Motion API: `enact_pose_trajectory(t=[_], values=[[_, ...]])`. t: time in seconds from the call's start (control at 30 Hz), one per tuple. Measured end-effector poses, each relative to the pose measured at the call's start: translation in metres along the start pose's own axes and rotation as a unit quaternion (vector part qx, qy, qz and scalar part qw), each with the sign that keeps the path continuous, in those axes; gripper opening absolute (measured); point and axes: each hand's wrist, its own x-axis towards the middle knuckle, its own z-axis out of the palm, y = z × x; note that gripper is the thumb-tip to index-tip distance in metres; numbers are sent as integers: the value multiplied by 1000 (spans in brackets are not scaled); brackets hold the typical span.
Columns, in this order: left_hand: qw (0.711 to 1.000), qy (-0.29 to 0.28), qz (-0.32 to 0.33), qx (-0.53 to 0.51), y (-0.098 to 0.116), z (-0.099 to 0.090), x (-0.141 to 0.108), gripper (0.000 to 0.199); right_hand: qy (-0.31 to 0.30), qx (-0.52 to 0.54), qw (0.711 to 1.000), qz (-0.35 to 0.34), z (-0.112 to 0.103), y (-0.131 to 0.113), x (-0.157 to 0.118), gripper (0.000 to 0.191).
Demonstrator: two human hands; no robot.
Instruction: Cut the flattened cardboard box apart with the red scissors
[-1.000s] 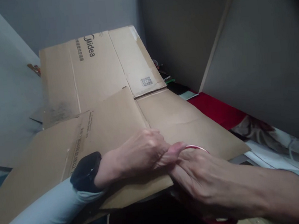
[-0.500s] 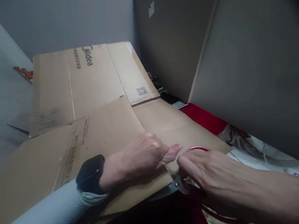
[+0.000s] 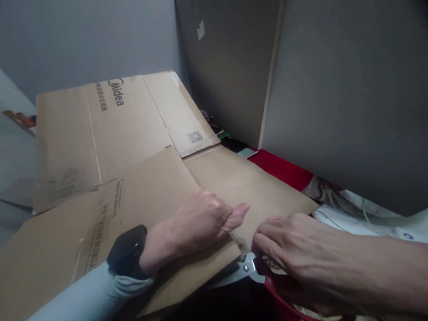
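A large unfolded cardboard box (image 3: 137,117) with "Midea" print spreads across the view. My left hand (image 3: 200,220), with a dark watch (image 3: 127,249) on its wrist, is closed on the near cardboard flap (image 3: 152,186), thumb pointing right. Just to the right, my right hand (image 3: 294,253) grips the red-handled scissors (image 3: 252,268). Their blades point left at the flap's near edge, the lower blade below the cardboard; the upper blade is mostly hidden. The lower red handle loop hangs wide below my right hand.
Grey panels (image 3: 235,62) rise behind and to the right. Past the cardboard's right edge lie a red cloth (image 3: 279,169), a white cloth or bag (image 3: 386,224) and some small dark items. An orange-handled tool (image 3: 23,119) is at the far left.
The view has shifted, so the cardboard appears further left and its far part lower. The scissor handles look wider apart, with more of the lower red one showing. My left hand keeps its hold.
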Motion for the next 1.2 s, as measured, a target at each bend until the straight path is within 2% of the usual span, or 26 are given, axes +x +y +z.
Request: enact_pose_trajectory(t=[0.13,0.23,0.4,0.57,0.73,0.8,0.93,1.03,1.2], values=[[1000,-4,1,3,0,-1,0,57,29,3,996,-80,-3,10,19,14],[1000,-6,3,8,0,-1,0,59,5,-19,992,-128,0,16,33,23],[1000,-6,-2,18,1,-4,-1,60,1,-62,992,-112,6,13,40,25],[1000,-5,11,18,2,-6,1,59,12,-82,990,-110,-3,4,39,31],[1000,6,2,24,4,-6,1,58,22,-63,994,-92,-5,-3,34,6],[1000,7,6,30,4,-6,1,59,41,-49,995,-83,-2,-3,32,7],[999,17,11,47,3,-7,1,59,51,-1,996,-70,5,2,34,25],[999,17,16,48,2,-5,1,59,47,26,996,-77,11,8,40,24],[999,13,23,42,1,-3,2,60,78,15,992,-98,18,8,42,21]])
